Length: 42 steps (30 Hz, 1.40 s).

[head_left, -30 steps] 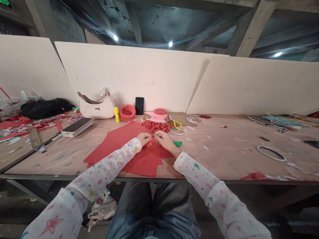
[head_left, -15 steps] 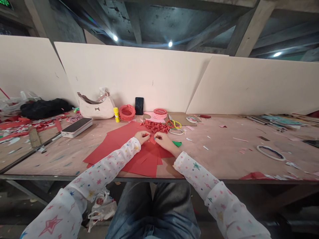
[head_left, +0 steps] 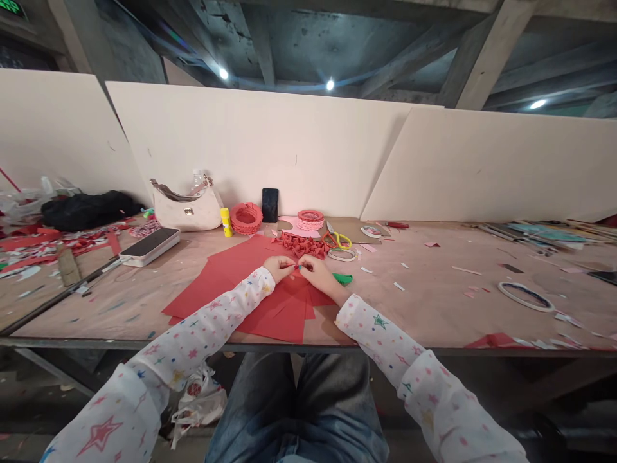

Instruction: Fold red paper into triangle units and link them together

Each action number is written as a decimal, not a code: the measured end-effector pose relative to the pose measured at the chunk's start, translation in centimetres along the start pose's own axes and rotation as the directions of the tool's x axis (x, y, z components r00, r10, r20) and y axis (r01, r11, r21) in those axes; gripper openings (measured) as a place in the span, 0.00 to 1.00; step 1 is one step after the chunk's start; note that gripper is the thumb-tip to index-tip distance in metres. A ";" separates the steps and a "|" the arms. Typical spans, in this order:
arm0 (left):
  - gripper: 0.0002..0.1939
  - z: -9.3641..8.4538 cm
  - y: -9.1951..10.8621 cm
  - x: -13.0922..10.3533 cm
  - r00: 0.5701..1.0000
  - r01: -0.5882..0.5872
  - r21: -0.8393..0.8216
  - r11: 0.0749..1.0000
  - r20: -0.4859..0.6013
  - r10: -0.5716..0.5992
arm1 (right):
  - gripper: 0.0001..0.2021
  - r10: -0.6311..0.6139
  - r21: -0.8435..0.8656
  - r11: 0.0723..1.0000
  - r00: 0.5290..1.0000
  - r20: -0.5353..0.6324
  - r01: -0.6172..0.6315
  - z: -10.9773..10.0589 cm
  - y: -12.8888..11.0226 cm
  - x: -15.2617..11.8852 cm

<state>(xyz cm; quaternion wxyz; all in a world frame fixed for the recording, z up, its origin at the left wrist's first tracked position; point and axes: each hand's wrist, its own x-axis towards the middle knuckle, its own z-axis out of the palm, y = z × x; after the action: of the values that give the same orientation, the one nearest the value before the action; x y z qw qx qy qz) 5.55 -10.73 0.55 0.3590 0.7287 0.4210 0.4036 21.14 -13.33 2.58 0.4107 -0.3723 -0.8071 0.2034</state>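
Hands (head_left: 278,268) (head_left: 315,270) over red sheets (head_left: 279,307), back from table edge (head_left: 328,348).

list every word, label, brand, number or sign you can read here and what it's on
No text can be read for certain.
Green lit sign, top left corner: marks show, but cut off and too blurred.
White handbag: metal plate too small to read.
Yellow tube: any print is too small.
Plastic bag, low down: red print, too blurred.
Red sheets: no writing shows.
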 end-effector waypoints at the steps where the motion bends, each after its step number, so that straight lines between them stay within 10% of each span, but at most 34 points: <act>1: 0.09 0.0 0.0 -0.1 1.000 -0.012 0.023 1.000 -0.001 0.012 | 0.03 -0.002 -0.005 1.000 1.000 0.006 0.002 0.0 0.0 0.0; 15: 0.13 -0.4 -0.1 0.2 0.997 0.006 0.142 0.990 -0.077 0.005 | 0.14 0.144 -0.089 0.985 0.989 -0.019 -0.145 0.0 1.6 0.3; 26: 0.11 -0.8 0.1 0.1 0.992 -0.002 0.119 0.993 -0.128 0.017 | 0.09 0.128 0.249 0.961 0.992 -0.024 -0.118 -0.8 -0.1 0.2; 42: 0.10 -0.5 0.6 0.3 0.990 0.116 -0.190 0.975 -0.059 -0.129 | 0.07 0.102 0.347 0.929 0.990 0.093 -0.128 -0.7 -0.4 0.2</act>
<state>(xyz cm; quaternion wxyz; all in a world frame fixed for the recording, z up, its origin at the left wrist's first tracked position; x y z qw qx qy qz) 5.38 -10.57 1.39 0.4345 0.6498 0.4382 0.4438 21.42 -13.42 3.34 0.4284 -0.3316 -0.7489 0.3817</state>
